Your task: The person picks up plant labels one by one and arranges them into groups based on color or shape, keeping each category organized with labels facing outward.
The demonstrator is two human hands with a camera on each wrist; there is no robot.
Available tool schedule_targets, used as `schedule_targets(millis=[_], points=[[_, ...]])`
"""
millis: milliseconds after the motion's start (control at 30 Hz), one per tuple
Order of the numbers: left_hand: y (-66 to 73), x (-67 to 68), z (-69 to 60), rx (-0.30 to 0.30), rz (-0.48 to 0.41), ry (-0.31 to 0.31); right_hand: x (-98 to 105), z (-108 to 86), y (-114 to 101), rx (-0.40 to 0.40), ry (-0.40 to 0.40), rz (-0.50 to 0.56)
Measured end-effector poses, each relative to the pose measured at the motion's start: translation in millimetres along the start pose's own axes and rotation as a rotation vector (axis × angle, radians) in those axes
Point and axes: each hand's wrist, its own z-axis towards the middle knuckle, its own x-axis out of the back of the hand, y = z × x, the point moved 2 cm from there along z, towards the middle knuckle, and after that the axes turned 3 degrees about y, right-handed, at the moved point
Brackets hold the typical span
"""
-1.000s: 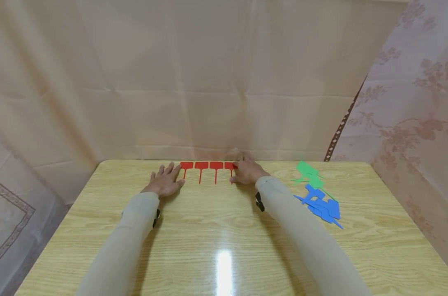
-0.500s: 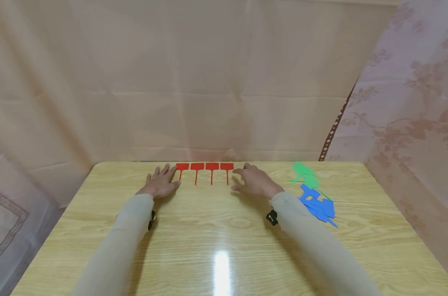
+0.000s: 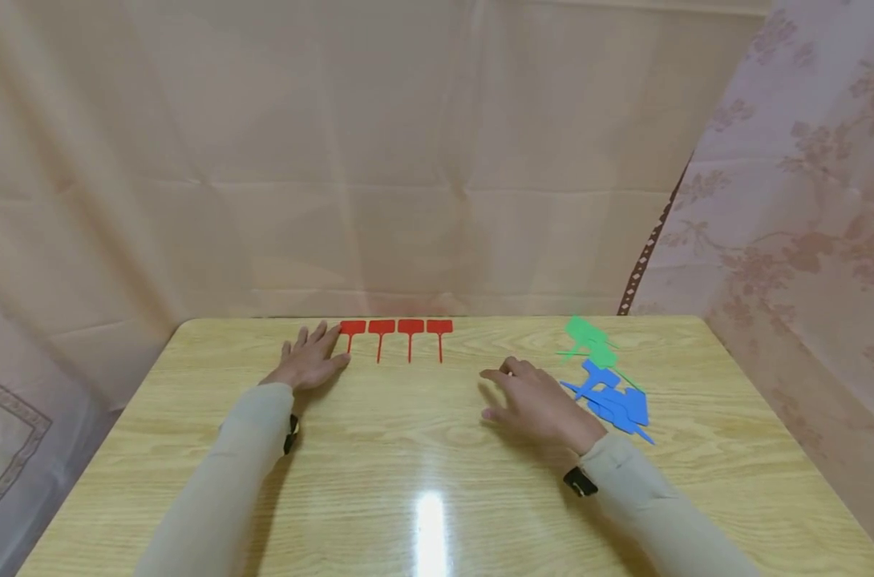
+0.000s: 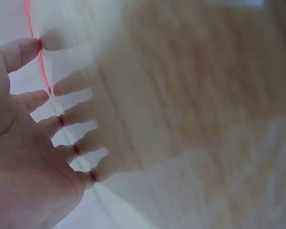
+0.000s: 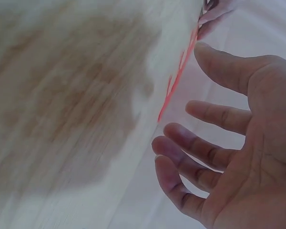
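Several red T-shaped tags (image 3: pixel 410 327) lie side by side in a row along the table's back edge, stems toward the front. My left hand (image 3: pixel 309 360) rests on the table at the row's left end, fingers spread, its fingertips by the leftmost tag; in the left wrist view the hand (image 4: pixel 28 129) has its fingertips on the tabletop. Over the table, right of the row, my right hand (image 3: pixel 541 405) is empty with its fingers loosely bent. Seen in the right wrist view, that hand (image 5: pixel 238 138) holds nothing, and the red tags (image 5: pixel 178 76) show beyond its thumb.
Overlapping green tags (image 3: pixel 592 340) lie at the back right of the wooden table (image 3: pixel 350 497). A pile of blue tags (image 3: pixel 617 405) is just in front of them, right of my right hand. A beige cloth (image 3: pixel 401 160) hangs behind the table.
My right hand has left the rightmost red tag and moved right and toward the front. The left hand stays by the leftmost tag. The view has shifted slightly.
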Motion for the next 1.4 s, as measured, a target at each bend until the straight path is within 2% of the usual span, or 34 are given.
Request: schedule_targets(millis=[233, 533, 733, 933, 1100, 1400], points=[[1.0, -1.5, -0.8, -0.003, -0.008, 0.005, 5, -24.2, 2, -0.010, 0.031, 0.014], [-0.2, -0.6, -1.0, -0.017, -0.068, 0.028, 12, -52.1, 9, 0.000, 0.071, 0.016], [-0.8, 1.9, -3.2, -0.034, -0.020, 0.077, 17, -70.7, 15, -0.006, 0.099, 0.003], [3.7, 2.3, -14.0, -0.078, 0.033, 0.111, 19, -88.0, 27, -0.049, 0.119, 0.020], [14.3, 1.4, -28.2, -0.136, 0.045, 0.151, 22, -101.3, 40, -0.097, 0.123, 0.033], [36.5, -5.1, -52.4, -0.239, 0.084, 0.194, 30, -114.6, 66, -0.131, 0.192, 0.024]])
